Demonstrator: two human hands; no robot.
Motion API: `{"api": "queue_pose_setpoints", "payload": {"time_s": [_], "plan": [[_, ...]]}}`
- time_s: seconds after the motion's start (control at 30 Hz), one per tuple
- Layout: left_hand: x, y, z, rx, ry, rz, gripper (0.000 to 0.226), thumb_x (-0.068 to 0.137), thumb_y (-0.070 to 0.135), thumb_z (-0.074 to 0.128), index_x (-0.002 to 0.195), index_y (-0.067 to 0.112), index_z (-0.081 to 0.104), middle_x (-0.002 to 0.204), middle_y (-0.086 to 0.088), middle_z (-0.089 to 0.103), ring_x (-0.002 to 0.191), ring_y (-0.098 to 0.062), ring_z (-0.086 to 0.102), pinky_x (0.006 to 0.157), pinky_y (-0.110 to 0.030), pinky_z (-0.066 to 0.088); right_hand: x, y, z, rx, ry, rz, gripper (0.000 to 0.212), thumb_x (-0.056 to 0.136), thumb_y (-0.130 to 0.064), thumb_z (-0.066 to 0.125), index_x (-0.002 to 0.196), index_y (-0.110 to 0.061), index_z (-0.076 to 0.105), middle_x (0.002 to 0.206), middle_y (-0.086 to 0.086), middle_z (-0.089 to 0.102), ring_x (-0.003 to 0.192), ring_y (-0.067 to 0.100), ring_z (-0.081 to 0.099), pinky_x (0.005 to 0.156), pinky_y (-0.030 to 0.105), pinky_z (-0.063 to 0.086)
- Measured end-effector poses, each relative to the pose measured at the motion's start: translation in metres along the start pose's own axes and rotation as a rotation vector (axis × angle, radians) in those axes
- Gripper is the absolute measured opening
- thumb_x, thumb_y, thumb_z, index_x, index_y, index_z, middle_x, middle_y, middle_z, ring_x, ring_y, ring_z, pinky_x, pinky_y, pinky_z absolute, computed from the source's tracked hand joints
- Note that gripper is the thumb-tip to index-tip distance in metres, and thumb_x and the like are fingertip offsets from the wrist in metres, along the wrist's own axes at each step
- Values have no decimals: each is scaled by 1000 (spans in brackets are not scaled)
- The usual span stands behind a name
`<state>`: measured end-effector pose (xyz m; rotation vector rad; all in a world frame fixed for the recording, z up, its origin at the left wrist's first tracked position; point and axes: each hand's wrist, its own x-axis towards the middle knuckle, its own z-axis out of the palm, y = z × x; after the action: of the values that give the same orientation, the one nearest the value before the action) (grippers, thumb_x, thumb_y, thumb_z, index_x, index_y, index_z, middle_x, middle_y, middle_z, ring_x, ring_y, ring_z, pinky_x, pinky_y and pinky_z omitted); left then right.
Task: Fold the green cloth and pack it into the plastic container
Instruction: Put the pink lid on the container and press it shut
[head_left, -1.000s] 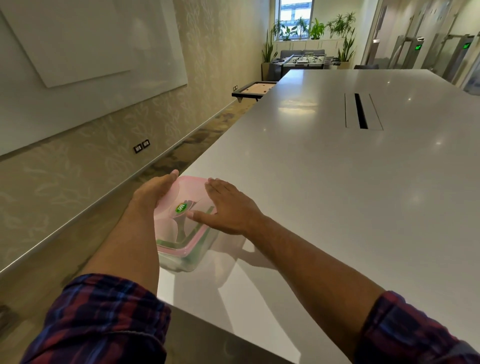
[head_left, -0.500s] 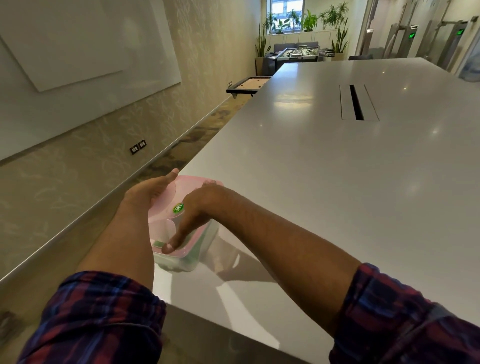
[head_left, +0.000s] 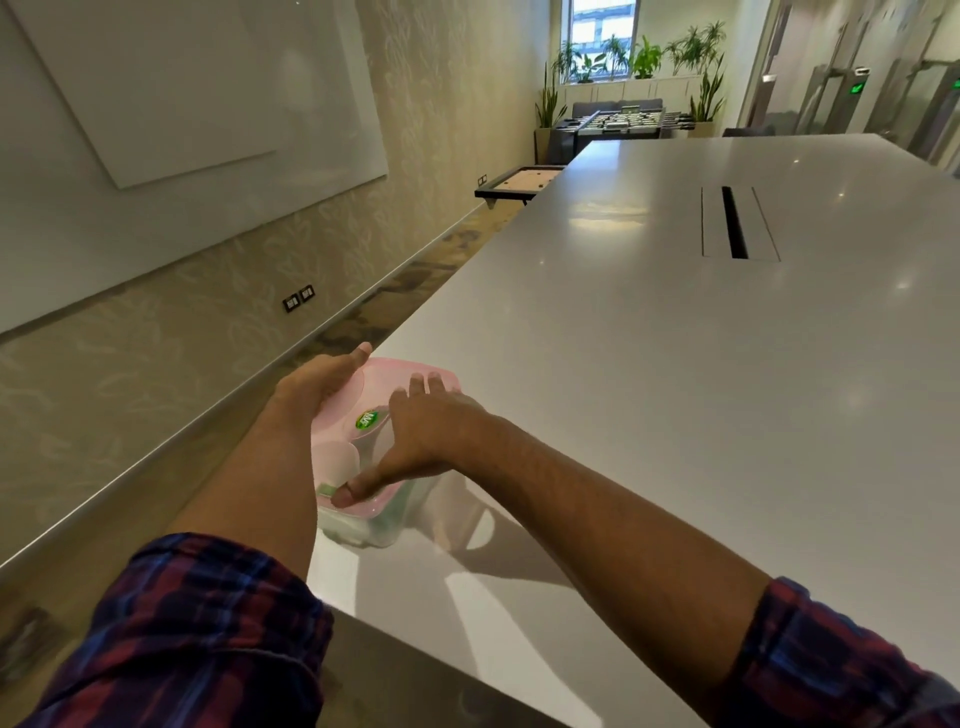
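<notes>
A clear plastic container (head_left: 363, 530) with a pink lid (head_left: 343, 415) stands at the near left corner of the white table (head_left: 649, 364). Green cloth (head_left: 328, 489) shows only as a sliver under the lid's near edge. My left hand (head_left: 322, 384) lies flat against the lid's left side, fingers straight. My right hand (head_left: 421, 441) is spread over the lid's right half, its thumb pressing down on the near rim and its fingertips reaching the far edge. A green label (head_left: 367, 420) sits on the lid between the hands.
The container stands close to the table's left edge, with carpeted floor (head_left: 156, 493) below. A cable slot (head_left: 735, 223) is cut into the table farther back. A whiteboard (head_left: 182, 88) hangs on the left wall.
My right hand went from lying flat on the lid to pressing its thumb on the near rim, then spread its fingers across the lid. The left hand stayed against the left side.
</notes>
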<state>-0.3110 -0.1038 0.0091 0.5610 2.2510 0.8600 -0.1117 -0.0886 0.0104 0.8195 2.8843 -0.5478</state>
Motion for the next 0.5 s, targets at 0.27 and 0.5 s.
{"api": "queue_pose_setpoints", "payload": {"time_s": [0.27,0.5], "plan": [[19,-11,-35,126,-185,-9,67,89,62,63,122,4,67,118,-19,69,105,-35,67,100,-45,53,-12,31,14,254,326,17,112,53,-87,74,143,-31,38,138,0,54,117,20,54,79,36,47],[14,-36,-26,-3,-196,35,64,89,71,54,108,13,73,97,-11,79,84,-30,75,73,-37,53,-13,45,7,450,262,7,94,66,-72,81,145,-37,43,138,-4,58,118,18,57,96,45,55]]}}
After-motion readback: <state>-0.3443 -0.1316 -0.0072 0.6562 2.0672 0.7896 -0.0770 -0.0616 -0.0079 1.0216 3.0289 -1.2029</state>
